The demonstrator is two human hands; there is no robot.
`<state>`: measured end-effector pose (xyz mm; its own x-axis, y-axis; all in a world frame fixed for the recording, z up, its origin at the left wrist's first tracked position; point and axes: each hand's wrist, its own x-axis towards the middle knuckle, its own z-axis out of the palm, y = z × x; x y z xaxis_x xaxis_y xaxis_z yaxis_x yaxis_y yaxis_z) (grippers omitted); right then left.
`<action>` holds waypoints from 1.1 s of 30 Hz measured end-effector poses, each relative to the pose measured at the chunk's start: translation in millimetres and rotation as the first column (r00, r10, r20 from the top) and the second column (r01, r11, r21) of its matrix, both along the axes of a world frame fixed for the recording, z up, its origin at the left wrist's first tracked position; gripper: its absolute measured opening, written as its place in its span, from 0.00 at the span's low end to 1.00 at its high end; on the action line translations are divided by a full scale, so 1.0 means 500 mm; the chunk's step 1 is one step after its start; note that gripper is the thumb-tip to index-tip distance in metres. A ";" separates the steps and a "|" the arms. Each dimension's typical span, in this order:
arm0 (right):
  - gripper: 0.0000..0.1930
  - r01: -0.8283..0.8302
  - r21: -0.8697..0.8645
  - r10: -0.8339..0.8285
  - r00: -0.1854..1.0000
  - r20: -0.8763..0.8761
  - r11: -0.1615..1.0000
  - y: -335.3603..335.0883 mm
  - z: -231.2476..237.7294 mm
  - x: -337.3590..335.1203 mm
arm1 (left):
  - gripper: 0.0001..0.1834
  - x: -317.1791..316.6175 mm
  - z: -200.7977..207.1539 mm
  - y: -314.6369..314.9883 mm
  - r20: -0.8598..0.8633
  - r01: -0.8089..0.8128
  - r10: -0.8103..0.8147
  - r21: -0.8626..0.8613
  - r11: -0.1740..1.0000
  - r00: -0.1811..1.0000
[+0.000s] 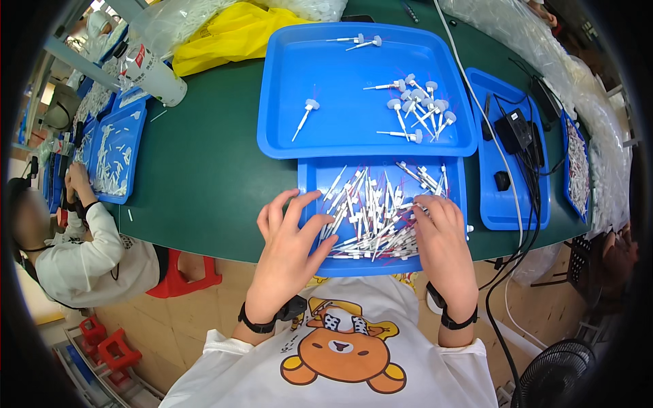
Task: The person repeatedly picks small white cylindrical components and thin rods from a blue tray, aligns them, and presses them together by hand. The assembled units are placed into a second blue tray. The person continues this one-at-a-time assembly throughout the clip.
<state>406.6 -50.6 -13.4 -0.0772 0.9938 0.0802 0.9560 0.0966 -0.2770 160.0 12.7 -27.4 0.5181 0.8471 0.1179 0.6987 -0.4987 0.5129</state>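
Observation:
In front of me a blue tray (381,269) holds a heap of thin white plastic sticks (371,211) with small white collars and fine red wires. My left hand (286,234) is at this tray's left side, fingers spread and touching or just over the sticks at the edge. On the right, my right hand (445,234) reaches over the heap with its fingers curled together. Whatever is between those fingertips is hidden. A larger blue tray (326,143) overlaps the far edge; in it lie several similar sticks with round translucent caps (415,109), mostly at the right.
At the right, another blue tray (500,217) holds black adapters (513,129) and cables. A white cable (469,88) crosses the green table (204,170). A bottle (156,78) and yellow bag (231,37) stand far left. A person (102,251) works at the left beside more trays.

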 end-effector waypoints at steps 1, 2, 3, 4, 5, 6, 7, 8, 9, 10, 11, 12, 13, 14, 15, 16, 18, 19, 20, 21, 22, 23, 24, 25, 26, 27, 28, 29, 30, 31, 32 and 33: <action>0.17 0.004 0.017 -0.004 1.000 -0.021 1.000 -0.001 0.000 0.001 | 0.14 0.001 0.000 0.002 -0.003 0.003 -0.003 0.005 1.000 1.000; 0.17 0.009 0.034 -0.008 0.999 -0.041 0.999 -0.003 0.000 0.002 | 0.14 0.004 0.000 0.004 0.005 0.003 -0.003 0.009 1.000 1.000; 0.17 0.023 0.053 -0.019 0.996 -0.089 0.998 -0.005 0.001 0.002 | 0.13 0.006 -0.001 0.006 0.014 0.004 -0.004 0.013 1.000 1.000; 0.17 0.037 0.071 -0.027 0.990 -0.138 0.997 -0.007 0.001 0.002 | 0.13 0.008 -0.002 0.006 0.021 0.003 -0.003 0.016 1.000 1.000; 0.17 0.052 0.087 -0.035 0.982 -0.186 0.995 -0.010 0.000 0.002 | 0.13 0.009 -0.004 0.006 0.013 -0.005 0.004 0.024 1.000 1.000; 0.17 0.060 0.102 -0.040 0.980 -0.194 0.993 -0.013 -0.002 0.004 | 0.13 0.010 -0.006 0.006 0.004 -0.011 0.011 0.032 0.999 1.000; 0.17 0.070 0.117 -0.045 0.978 -0.202 0.991 -0.017 -0.004 0.008 | 0.14 0.012 -0.008 0.007 -0.003 -0.017 0.017 0.042 0.999 1.000; 0.16 0.079 0.133 -0.050 0.977 -0.209 0.988 -0.021 -0.005 0.013 | 0.14 0.012 -0.009 0.007 -0.004 -0.018 0.018 0.039 0.999 1.000; 0.15 0.071 0.116 -0.044 0.975 -0.220 0.991 -0.025 -0.006 0.018 | 0.14 0.012 -0.010 0.007 -0.004 -0.020 0.020 0.036 0.999 1.000; 0.14 0.062 0.099 -0.038 0.972 -0.231 0.993 -0.029 -0.007 0.023 | 0.14 0.013 -0.012 0.006 -0.005 -0.021 0.022 0.034 0.999 1.000; 0.13 0.053 0.083 -0.031 0.970 -0.241 0.995 -0.032 -0.008 0.026 | 0.14 0.013 -0.014 0.006 -0.002 -0.024 0.024 0.034 0.999 1.000; 0.13 0.059 0.091 -0.034 0.966 -0.257 0.994 -0.034 -0.008 0.027 | 0.15 0.013 -0.016 0.006 0.001 -0.028 0.028 0.034 0.999 1.000; 0.12 0.068 0.103 -0.037 0.961 -0.273 0.992 -0.032 -0.007 0.026 | 0.15 0.012 -0.016 0.009 0.005 -0.029 0.029 0.037 0.999 1.000; 0.11 0.075 0.114 -0.039 0.957 -0.289 0.991 -0.032 -0.006 0.025 | 0.15 0.012 -0.017 0.009 0.013 -0.031 0.031 0.026 0.999 0.999; 0.11 0.082 0.103 -0.049 0.955 -0.293 0.991 -0.036 -0.004 0.023 | 0.16 0.011 -0.019 0.005 0.022 -0.034 0.034 0.016 0.999 0.999; 0.11 0.085 0.102 -0.052 0.955 -0.292 0.991 -0.038 -0.003 0.022 | 0.16 0.010 -0.023 0.006 0.037 -0.041 0.040 0.015 0.999 0.999; 0.11 0.102 0.096 -0.069 0.952 -0.297 0.990 -0.041 -0.002 0.020 | 0.16 0.007 -0.028 0.005 0.073 -0.041 0.041 -0.002 0.999 0.996; 0.11 0.111 0.095 -0.079 0.953 -0.292 0.989 -0.043 -0.003 0.020 | 0.16 0.007 -0.032 0.006 0.091 -0.036 0.036 -0.009 0.999 0.995; 0.11 0.119 0.092 -0.089 0.954 -0.285 0.989 -0.045 0.000 0.018 | 0.16 0.007 -0.035 0.007 0.114 -0.026 0.028 -0.019 0.999 0.993; 0.11 0.127 0.089 -0.098 0.955 -0.279 0.988 -0.046 0.004 0.016 | 0.16 0.007 -0.038 0.008 0.141 -0.021 0.025 -0.028 0.999 0.990; 0.11 0.127 0.086 -0.099 0.958 -0.268 0.988 -0.046 0.007 0.014 | 0.16 0.006 -0.042 0.006 0.170 -0.020 0.027 -0.039 0.999 0.985; 0.11 0.117 0.083 -0.092 0.961 -0.260 0.990 -0.042 0.013 0.010 | 0.16 0.004 -0.043 0.006 0.199 -0.019 0.028 -0.049 0.999 0.980; 0.11 0.108 0.081 -0.084 0.964 -0.251 0.991 -0.036 0.023 0.006 | 0.16 0.001 -0.041 0.007 0.223 -0.013 0.028 -0.070 0.997 0.974; 0.10 0.102 0.077 -0.081 0.968 -0.238 0.992 -0.032 0.033 0.002 | 0.16 0.000 -0.043 0.006 0.236 -0.009 0.026 -0.073 0.997 0.971; 0.11 0.087 0.084 -0.065 0.971 -0.231 0.993 -0.025 0.047 -0.004 | 0.16 -0.002 -0.047 0.006 0.249 -0.005 0.024 -0.076 0.997 0.968; 0.11 0.070 0.101 -0.046 0.975 -0.216 0.992 -0.014 0.063 -0.010 | 0.16 -0.005 -0.051 0.007 0.261 -0.001 0.022 -0.080 0.997 0.965; 0.11 0.057 0.113 -0.033 0.979 -0.202 0.992 -0.006 0.079 -0.015 | 0.15 -0.007 -0.055 0.007 0.275 0.010 0.012 -0.077 0.997 0.961; 0.11 0.044 0.124 -0.020 0.982 -0.187 0.991 0.003 0.096 -0.020 | 0.16 -0.007 -0.058 0.009 0.297 0.018 0.001 -0.063 0.998 0.955; 0.11 0.006 0.163 0.022 0.986 -0.167 0.987 0.020 0.119 -0.024 | 0.16 -0.005 -0.060 0.012 0.320 0.027 -0.010 -0.049 0.998 0.947; 0.12 -0.015 0.190 0.045 0.987 -0.152 0.982 0.035 0.144 -0.031 | 0.16 -0.003 -0.065 0.014 0.343 0.040 -0.026 -0.034 0.999 0.939; 0.12 -0.042 0.217 0.074 0.987 -0.140 0.975 0.051 0.173 -0.042 | 0.15 -0.005 -0.068 0.016 0.364 0.052 -0.034 -0.038 0.998 0.931; 0.12 -0.067 0.243 0.100 0.987 -0.128 0.968 0.068 0.202 -0.053 | 0.15 -0.006 -0.069 0.017 0.380 0.061 -0.041 -0.039 0.997 0.924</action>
